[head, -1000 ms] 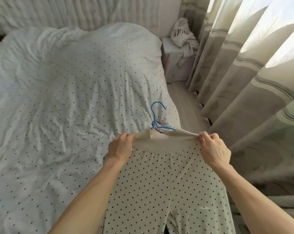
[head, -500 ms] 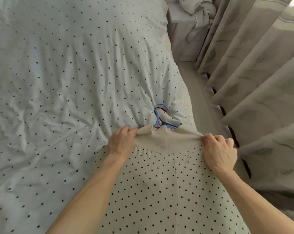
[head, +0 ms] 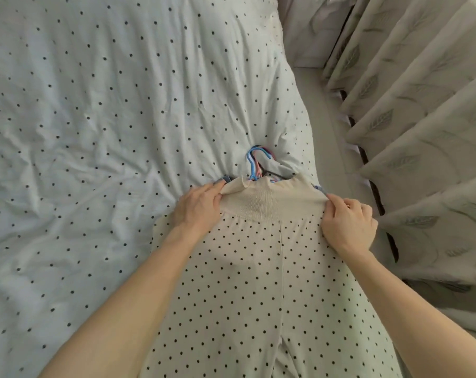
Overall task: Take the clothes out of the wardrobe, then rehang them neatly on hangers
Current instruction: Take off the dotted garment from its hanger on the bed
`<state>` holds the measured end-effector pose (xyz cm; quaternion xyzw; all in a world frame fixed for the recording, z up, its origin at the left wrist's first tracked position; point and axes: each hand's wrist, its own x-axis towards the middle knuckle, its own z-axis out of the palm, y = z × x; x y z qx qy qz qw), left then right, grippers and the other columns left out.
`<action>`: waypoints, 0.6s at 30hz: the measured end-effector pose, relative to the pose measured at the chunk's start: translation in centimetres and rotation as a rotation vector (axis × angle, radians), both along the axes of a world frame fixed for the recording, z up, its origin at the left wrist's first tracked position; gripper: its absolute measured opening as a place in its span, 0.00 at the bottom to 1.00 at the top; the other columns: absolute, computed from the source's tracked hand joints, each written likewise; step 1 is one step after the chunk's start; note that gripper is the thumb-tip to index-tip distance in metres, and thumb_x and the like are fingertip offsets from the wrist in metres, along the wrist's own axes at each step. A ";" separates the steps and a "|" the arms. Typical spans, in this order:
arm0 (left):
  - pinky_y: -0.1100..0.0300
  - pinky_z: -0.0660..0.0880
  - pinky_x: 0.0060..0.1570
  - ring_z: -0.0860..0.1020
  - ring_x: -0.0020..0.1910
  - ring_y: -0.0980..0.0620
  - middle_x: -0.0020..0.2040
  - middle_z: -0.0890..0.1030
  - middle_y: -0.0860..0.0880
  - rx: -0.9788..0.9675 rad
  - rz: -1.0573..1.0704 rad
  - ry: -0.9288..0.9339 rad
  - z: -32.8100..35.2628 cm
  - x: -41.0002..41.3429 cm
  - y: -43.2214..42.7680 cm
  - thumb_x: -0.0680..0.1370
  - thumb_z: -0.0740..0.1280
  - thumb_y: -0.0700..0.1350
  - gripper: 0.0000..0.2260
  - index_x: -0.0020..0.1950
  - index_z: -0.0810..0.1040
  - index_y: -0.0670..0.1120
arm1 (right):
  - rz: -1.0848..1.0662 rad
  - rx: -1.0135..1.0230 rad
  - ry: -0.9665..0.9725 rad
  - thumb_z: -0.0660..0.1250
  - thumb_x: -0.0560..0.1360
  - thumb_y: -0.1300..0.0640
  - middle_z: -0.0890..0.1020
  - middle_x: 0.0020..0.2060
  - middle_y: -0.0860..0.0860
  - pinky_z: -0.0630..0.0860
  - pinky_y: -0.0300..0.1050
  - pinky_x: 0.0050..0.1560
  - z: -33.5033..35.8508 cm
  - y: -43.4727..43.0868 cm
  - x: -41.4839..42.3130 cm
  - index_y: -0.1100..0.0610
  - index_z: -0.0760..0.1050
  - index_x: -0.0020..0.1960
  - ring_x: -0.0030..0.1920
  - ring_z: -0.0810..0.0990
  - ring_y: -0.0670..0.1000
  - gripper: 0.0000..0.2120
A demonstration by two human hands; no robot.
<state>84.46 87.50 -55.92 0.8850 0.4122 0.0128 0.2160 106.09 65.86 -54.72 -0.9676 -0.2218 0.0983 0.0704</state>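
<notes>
Cream trousers with black dots [head: 258,282] lie flat on the bed, waistband away from me. My left hand [head: 197,207] pinches the left end of the plain ribbed waistband [head: 272,200]. My right hand [head: 347,223] grips its right end. Blue and pink hanger hooks [head: 254,162] stick out just beyond the waistband, resting on the duvet. The hangers' bodies are hidden under the waistband; small blue tips show at both hands.
A white duvet with black dots [head: 108,132] covers the bed to the left and ahead. The bed's right edge runs beside a narrow floor strip [head: 329,126]. Beige leaf-patterned curtains [head: 422,132] hang along the right.
The view has dropped and moved closer to the bed. Both hands have lowered the waistband onto the duvet, and it now covers more of the hangers.
</notes>
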 end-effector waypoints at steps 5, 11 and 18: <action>0.50 0.67 0.69 0.69 0.72 0.47 0.73 0.72 0.47 0.061 0.010 -0.001 2.3 -4.0 -2.3 0.84 0.56 0.51 0.21 0.77 0.67 0.49 | 0.070 0.133 -0.083 0.55 0.82 0.48 0.63 0.76 0.54 0.58 0.59 0.72 3.3 -2.8 -5.1 0.43 0.62 0.75 0.76 0.57 0.56 0.22; 0.48 0.67 0.70 0.67 0.73 0.44 0.75 0.67 0.44 -0.056 0.172 -0.031 5.0 -14.2 -10.6 0.82 0.60 0.50 0.23 0.77 0.65 0.45 | 0.121 0.264 0.058 0.65 0.79 0.50 0.69 0.72 0.52 0.61 0.54 0.72 7.6 -10.6 -18.9 0.50 0.67 0.72 0.73 0.62 0.55 0.23; 0.52 0.74 0.57 0.74 0.63 0.46 0.68 0.73 0.44 -0.300 0.533 0.123 6.5 -29.3 -26.6 0.83 0.61 0.52 0.21 0.73 0.68 0.44 | -0.073 0.150 0.737 0.64 0.78 0.42 0.77 0.54 0.38 0.76 0.40 0.48 10.0 -20.6 -36.7 0.44 0.68 0.64 0.47 0.78 0.38 0.16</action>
